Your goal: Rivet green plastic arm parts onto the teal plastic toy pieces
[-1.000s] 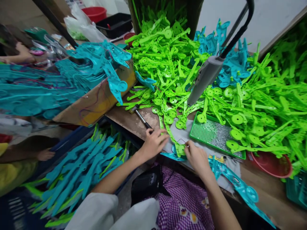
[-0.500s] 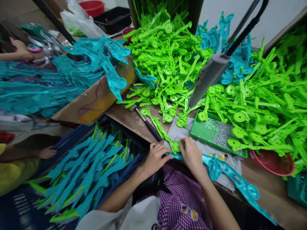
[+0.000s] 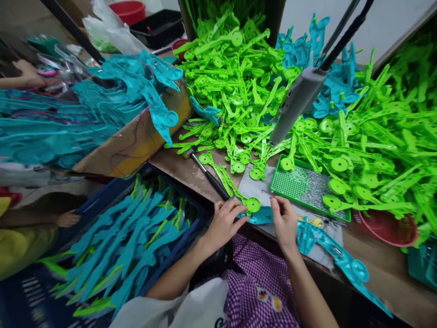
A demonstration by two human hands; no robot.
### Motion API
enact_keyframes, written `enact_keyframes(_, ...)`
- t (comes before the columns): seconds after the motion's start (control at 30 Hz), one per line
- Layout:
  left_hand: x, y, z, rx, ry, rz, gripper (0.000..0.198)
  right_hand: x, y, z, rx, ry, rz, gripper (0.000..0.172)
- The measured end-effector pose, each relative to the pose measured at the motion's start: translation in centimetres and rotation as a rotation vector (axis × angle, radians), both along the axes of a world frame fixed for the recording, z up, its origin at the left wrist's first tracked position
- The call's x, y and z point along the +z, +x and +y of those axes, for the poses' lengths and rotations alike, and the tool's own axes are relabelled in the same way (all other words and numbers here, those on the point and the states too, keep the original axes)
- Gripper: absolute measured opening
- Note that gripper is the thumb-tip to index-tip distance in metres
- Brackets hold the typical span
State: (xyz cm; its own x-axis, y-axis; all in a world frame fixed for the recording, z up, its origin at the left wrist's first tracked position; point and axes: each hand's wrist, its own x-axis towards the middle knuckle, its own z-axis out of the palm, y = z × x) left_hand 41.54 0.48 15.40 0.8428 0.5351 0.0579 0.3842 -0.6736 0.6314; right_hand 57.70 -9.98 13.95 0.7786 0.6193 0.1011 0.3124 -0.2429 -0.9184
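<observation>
My left hand (image 3: 226,222) pinches the near end of a long green plastic part (image 3: 253,204) at the bench's front edge. That green part lies over a teal plastic part (image 3: 261,215). My right hand (image 3: 284,220) is closed beside the teal part, fingertips pinched on something too small to make out. A green mesh tray (image 3: 293,184) holding small shiny screws sits just beyond my right hand. A hanging grey power screwdriver (image 3: 296,104) points down above the tray.
A big heap of green parts (image 3: 358,132) covers the bench. A cardboard box (image 3: 136,136) of teal parts stands left. A hammer (image 3: 208,174) lies near my left hand. A crate of assembled pieces (image 3: 129,241) sits below. A red basket (image 3: 389,228) is right. Another person's hand (image 3: 29,73) shows far left.
My left hand slid back from the hammer to the bench edge and took the green part's end. My right hand drew a little right, uncovering the teal part.
</observation>
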Motion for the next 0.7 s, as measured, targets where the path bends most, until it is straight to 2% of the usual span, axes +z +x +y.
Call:
enact_keyframes(0.13, 0.7, 1.4, 0.6, -0.068, -0.04, 0.013, 0.021, 0.1, 0.4, -0.1, 0.303, -0.128, -0.219, 0.027)
enact_keyframes(0.2, 1.1, 1.6, 1.1, -0.105, -0.111, 0.011, 0.022, 0.4, 0.7, -0.2, 0.37, -0.212, -0.328, 0.025)
enact_keyframes(0.3, 1.6, 1.5, 1.9, -0.153, -0.23, -0.025, 0.023, 0.9, 0.9, -0.7, 0.381, -0.327, -0.389, 0.022)
enact_keyframes(0.4, 1.6, 1.5, 2.7, -0.197, -0.287, -0.041, 0.022, 1.0, 0.6, -1.0, 0.362, -0.397, -0.351, 0.024)
enact_keyframes(0.53, 1.3, 1.7, 3.1, -0.224, -0.287, 0.002, 0.021, 0.8, 0.3, -0.4, 0.365, -0.474, -0.33, 0.02)
enact_keyframes(0.7, 1.4, 2.4, 3.1, -0.189, -0.262, 0.068, 0.019, 0.9, 1.1, 0.0, 0.426, -0.494, -0.376, 0.018)
